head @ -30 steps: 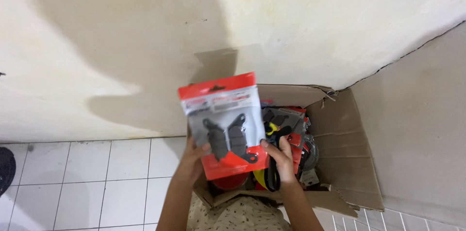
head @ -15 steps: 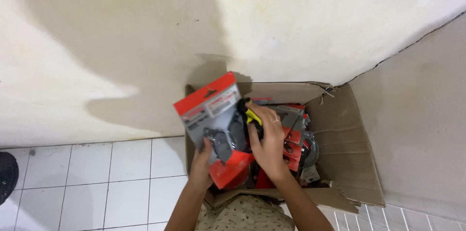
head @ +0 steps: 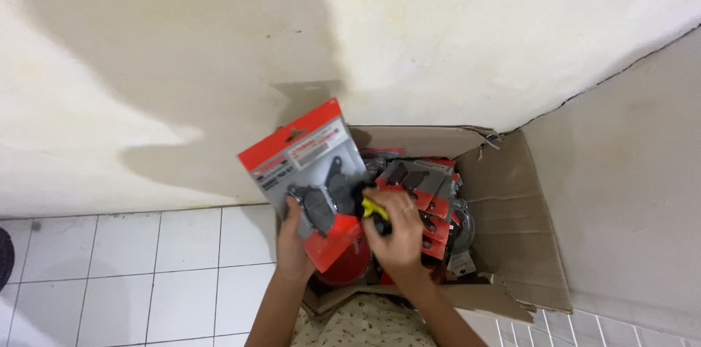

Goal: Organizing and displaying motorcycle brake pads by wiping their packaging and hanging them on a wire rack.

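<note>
Red-and-grey blister pack now tilts left in our left hand, lower than before; our right hand has moved onto it, gripping a yellow-black tool, above the cardboard box.

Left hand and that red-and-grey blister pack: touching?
Touching. The head view shows the left hand gripping the lower edge of the blister pack, fingers over its front, lifted above the cardboard box.
</note>
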